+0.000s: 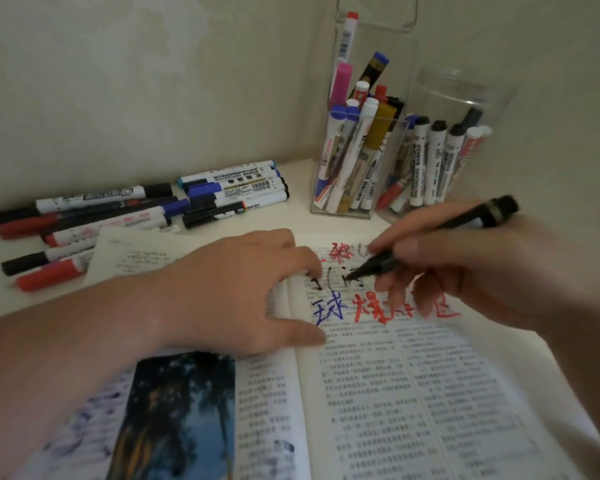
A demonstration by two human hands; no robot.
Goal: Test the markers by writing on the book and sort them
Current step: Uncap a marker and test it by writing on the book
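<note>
Nearest to us lies the open book (395, 393), the largest thing here, spread flat on the pale table (298, 202) with dense printed columns on its right page and a dark photograph on its left page. Behind it we see a plain light wall (118, 81). The left hand (236, 292) lies palm down across the book's centre fold, fingers spread and nearly straight, pressing the pages flat and clasping nothing. The right hand (465, 271) rests over the upper part of the right page, thumb and fingers pinched round a black marker (440, 233), which slants from upper right down to lower left so that its tip touches the paper. At the back right corner of the table stands a tall rectangular clear holder (395, 64) crowded with upright markers, and just beside it on the right a round clear jar (465, 91) with more markers in it. On the table to the left of the book we find a loose pile of markers (118, 216), lying roughly side by side, with black, red and blue caps. On the page, near the marker's tip, we make out black strokes (317, 280), with a red character (340, 254) above them. Below sits a blue character (328, 308), with a row of red characters (371, 310) to its right, partly hidden under the right hand.
</note>
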